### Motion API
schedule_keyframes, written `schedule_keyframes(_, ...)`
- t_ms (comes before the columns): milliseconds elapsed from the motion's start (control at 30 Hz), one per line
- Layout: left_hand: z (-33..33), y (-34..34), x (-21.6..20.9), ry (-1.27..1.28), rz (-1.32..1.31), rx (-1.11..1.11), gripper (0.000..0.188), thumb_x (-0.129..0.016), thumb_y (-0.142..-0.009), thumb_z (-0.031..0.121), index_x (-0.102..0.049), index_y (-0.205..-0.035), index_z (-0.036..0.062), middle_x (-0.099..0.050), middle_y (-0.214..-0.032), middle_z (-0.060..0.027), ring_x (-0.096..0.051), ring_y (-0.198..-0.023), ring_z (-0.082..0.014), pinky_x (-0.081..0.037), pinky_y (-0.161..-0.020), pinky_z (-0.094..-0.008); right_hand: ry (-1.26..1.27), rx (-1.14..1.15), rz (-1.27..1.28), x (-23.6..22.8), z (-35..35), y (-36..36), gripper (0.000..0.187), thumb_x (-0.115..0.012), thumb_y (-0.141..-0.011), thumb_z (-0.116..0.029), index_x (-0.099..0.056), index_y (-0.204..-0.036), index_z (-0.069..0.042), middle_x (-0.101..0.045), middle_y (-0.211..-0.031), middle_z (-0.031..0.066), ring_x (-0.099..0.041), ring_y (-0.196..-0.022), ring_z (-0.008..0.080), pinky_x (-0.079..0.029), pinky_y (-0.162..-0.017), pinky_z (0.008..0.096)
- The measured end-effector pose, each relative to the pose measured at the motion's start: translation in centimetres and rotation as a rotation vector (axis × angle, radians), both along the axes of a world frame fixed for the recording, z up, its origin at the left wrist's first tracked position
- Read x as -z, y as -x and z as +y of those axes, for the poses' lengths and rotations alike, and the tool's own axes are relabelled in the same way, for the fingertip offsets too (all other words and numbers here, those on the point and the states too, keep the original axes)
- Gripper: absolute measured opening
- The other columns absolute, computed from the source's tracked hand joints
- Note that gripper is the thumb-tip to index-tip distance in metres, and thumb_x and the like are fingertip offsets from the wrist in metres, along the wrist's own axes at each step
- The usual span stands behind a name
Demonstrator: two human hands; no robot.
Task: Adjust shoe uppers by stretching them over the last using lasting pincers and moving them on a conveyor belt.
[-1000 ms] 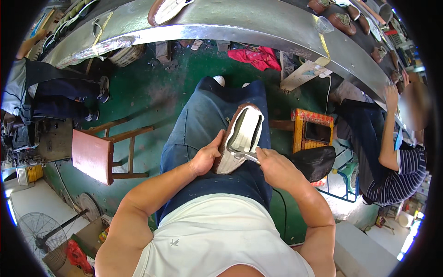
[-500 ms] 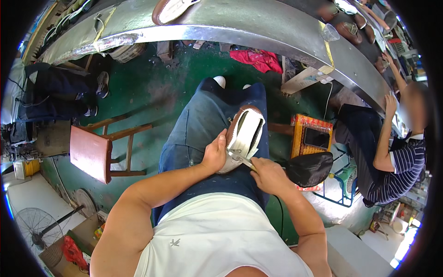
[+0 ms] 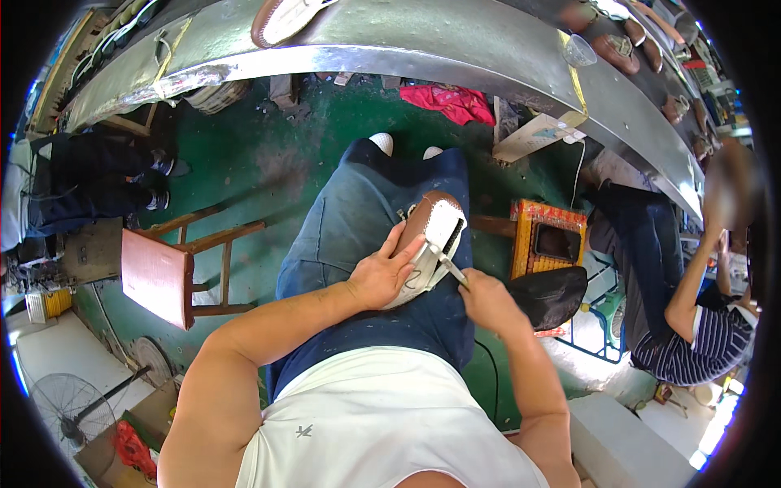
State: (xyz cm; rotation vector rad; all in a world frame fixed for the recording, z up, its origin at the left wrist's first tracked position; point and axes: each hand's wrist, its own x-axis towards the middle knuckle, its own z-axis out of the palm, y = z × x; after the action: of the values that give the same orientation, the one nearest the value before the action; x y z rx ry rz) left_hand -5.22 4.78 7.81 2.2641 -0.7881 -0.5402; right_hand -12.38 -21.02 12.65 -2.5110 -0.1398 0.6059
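A brown and white shoe (image 3: 443, 218) rests on my lap, its brown toe away from me and its laces loose near the heel end. My left hand (image 3: 382, 276) grips it from the left side, with the fingers lying over the upper. In my right hand (image 3: 490, 302) is a slim metal hand tool (image 3: 447, 263), whose exact kind I cannot make out. Its metal end touches the shoe's opening, close to my left fingertips.
A metal-edged workbench (image 3: 366, 61) curves across the far side, bearing another brown and white shoe (image 3: 285, 18). At left stands a wooden stool (image 3: 157, 276). To the right are a phone (image 3: 557, 241), a black bag (image 3: 549, 297) and a seated person in a striped shirt (image 3: 691, 346).
The shoe has tilted, showing more of its brown side. My left fingers have shifted onto the upper. My right hand and the tool have moved slightly right. The person at right leans differently.
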Motion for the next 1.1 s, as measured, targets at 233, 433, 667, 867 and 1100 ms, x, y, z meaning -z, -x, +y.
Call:
schedule_keyframes(233,-0.6,-1.5,-1.6,-0.152,0.144,0.067,0.060,-0.048,-0.103,0.028,-0.029,-0.160,0.0269,-0.019,-0.159,-0.0381,-0.061,-0.116,-0.0507,-0.055,-0.097,-0.0469,-0.256,0.166,-0.204,-2.3,0.4,-4.0,0.028,-0.058,-0.101,-0.028,-0.056,-0.108,0.000,-0.065,-0.087,0.0249,-0.064,-0.084,0.0485,-0.050,-0.075,0.0530)
schedule_keyframes(433,-0.3,-1.2,-2.3,-0.193,0.118,0.150,0.062,-0.050,-0.103,0.026,-0.028,-0.161,0.0196,-0.023,-0.160,-0.0352,-0.058,-0.124,-0.0484,-0.051,-0.103,-0.0455,0.009,0.061,-0.081,0.1,1.0,-4.7,0.029,-0.054,-0.103,-0.027,-0.056,-0.107,0.001,-0.066,-0.092,0.0293,-0.064,-0.090,0.0493,-0.049,-0.078,0.0559)
schedule_keyframes(667,1.2,1.1,-0.2,0.127,0.457,-0.346,0.079,-0.064,-0.097,0.032,-0.029,-0.156,-0.0063,-0.049,-0.147,-0.0320,-0.051,-0.137,-0.0381,-0.039,-0.115,-0.0359,-0.238,0.119,-0.212,-0.6,1.4,-2.0,0.036,-0.052,-0.104,-0.030,-0.055,-0.117,0.004,-0.066,-0.093,0.0277,-0.066,-0.089,0.0467,-0.051,-0.077,0.0521)
schedule_keyframes(867,1.9,0.8,-0.7,0.143,0.538,-0.240,0.094,-0.074,-0.091,0.030,-0.019,-0.160,-0.0013,-0.048,-0.150,-0.0295,-0.051,-0.137,-0.0354,-0.038,-0.115,-0.0346,-0.115,0.049,-0.054,-1.1,1.9,0.0,0.033,-0.056,-0.102,-0.034,-0.055,-0.100,-0.001,-0.066,-0.089,0.0266,-0.066,-0.083,0.0474,-0.051,-0.073,0.0560)
schedule_keyframes(1100,3.2,0.2,-0.7,0.188,0.533,-0.106,0.109,-0.078,-0.083,0.025,-0.007,-0.163,0.0041,-0.052,-0.145,-0.0300,-0.055,-0.133,-0.0378,-0.041,-0.113,-0.0358,-0.259,0.144,0.223,-1.6,2.6,0.2,0.035,-0.053,-0.104,-0.034,-0.059,-0.098,0.000,-0.070,-0.086,0.0219,-0.068,-0.078,0.0408,-0.053,-0.072,0.0500)
